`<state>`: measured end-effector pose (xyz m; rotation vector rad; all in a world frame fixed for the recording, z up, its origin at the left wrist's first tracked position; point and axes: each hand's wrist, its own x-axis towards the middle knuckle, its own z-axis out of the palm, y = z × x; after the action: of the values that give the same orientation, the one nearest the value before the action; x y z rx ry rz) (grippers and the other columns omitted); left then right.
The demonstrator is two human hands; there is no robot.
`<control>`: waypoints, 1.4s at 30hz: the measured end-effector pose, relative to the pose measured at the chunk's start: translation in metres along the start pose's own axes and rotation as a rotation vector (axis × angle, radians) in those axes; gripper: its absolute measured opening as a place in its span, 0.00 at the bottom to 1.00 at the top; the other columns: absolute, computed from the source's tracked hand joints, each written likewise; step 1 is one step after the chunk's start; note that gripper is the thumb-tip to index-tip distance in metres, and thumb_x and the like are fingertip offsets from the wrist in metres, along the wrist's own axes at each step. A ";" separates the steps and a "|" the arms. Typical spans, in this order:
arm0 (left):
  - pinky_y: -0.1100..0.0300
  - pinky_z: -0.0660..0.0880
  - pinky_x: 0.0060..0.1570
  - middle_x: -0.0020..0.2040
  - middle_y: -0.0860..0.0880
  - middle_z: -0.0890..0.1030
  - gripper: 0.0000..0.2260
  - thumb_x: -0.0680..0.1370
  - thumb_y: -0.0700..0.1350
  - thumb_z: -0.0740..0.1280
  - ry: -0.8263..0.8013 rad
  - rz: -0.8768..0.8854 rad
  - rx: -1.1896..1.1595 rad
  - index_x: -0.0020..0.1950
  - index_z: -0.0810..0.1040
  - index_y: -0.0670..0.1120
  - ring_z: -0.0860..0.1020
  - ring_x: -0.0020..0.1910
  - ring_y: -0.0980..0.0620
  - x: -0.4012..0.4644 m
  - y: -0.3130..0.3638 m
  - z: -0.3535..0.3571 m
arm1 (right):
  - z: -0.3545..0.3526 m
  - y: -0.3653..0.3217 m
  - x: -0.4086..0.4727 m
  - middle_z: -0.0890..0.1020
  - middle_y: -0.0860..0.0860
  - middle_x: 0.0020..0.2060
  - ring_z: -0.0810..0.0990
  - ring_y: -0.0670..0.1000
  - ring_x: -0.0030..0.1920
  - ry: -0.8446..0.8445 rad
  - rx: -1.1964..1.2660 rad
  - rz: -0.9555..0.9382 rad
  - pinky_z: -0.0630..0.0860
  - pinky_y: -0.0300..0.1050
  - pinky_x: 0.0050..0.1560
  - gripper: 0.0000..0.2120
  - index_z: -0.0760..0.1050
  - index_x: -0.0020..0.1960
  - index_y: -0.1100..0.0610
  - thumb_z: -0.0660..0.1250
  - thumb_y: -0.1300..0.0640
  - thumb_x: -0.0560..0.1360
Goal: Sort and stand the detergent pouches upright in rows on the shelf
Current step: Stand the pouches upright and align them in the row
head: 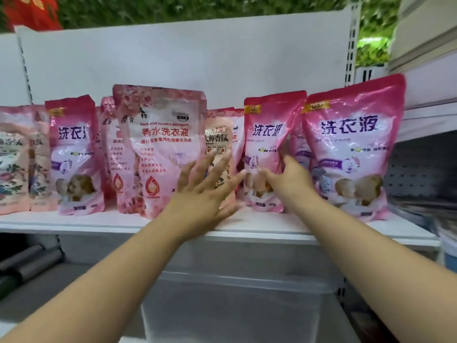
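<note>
White back panel [185,58] as landmark: green foliage [197,8] above it; red object [32,11], blurred, above its left corner; slotted upright [351,45] at its right edge; clear plastic bin [235,305] below it; grey rolls [32,263] lower left.
</note>
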<state>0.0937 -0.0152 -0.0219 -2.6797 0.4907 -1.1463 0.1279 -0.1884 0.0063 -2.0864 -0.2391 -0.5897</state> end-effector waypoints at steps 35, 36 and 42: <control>0.48 0.72 0.61 0.61 0.50 0.77 0.37 0.67 0.52 0.74 0.353 -0.793 -1.106 0.72 0.61 0.50 0.76 0.59 0.48 0.010 -0.005 -0.005 | 0.037 0.000 0.087 0.75 0.62 0.58 0.74 0.59 0.57 -0.100 0.288 0.389 0.70 0.50 0.59 0.23 0.64 0.68 0.66 0.59 0.52 0.79; 0.48 0.72 0.61 0.61 0.50 0.77 0.37 0.67 0.52 0.74 0.363 -0.782 -1.108 0.71 0.62 0.50 0.76 0.59 0.49 0.010 -0.006 -0.005 | 0.042 0.001 0.091 0.73 0.62 0.61 0.73 0.60 0.61 -0.087 0.266 0.391 0.68 0.50 0.62 0.27 0.62 0.70 0.66 0.59 0.50 0.78; 0.59 0.73 0.51 0.56 0.53 0.77 0.32 0.67 0.50 0.74 0.379 -0.761 -1.130 0.68 0.65 0.51 0.77 0.53 0.52 0.011 -0.006 -0.002 | 0.054 0.035 0.117 0.74 0.59 0.63 0.74 0.60 0.62 0.042 0.171 0.447 0.70 0.47 0.57 0.32 0.68 0.66 0.66 0.69 0.45 0.71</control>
<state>0.1010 -0.0139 -0.0112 -3.7996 0.1411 -2.0820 0.2601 -0.1699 0.0138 -1.8768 0.1936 -0.3280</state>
